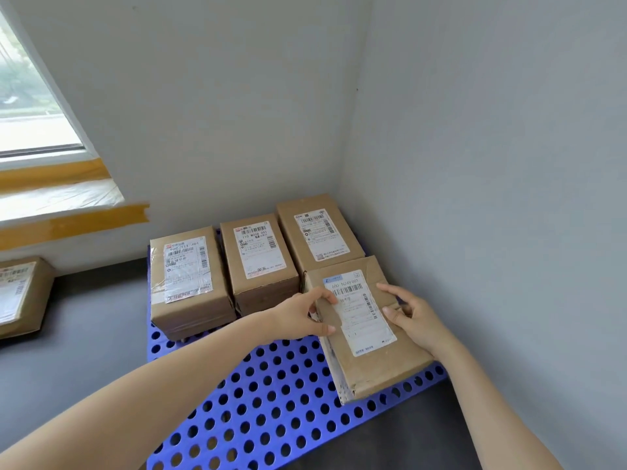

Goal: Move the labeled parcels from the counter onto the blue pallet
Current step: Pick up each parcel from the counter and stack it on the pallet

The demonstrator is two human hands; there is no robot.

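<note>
Brown cardboard parcel (369,334), white barcode label up, lies flat at blue pallet's (258,401) right edge, long axis near-to-far, tilted slightly left. Left hand (305,313) and right hand (412,317) grip its sides.

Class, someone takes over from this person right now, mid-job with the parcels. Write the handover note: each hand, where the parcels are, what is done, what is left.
Left hand: grips the left edge of the front parcel.
Right hand: on the parcel's right side, fingers over its top face.
Parcels: three stand in a row at the back of the blue pallet: left parcel, middle parcel, right parcel. The front parcel lies before the right one, slightly askew.
Done: three placed; the fourth is down or nearly so.
Left: square it up, release. Another labeled parcel lies off the pallet at far left.
</note>
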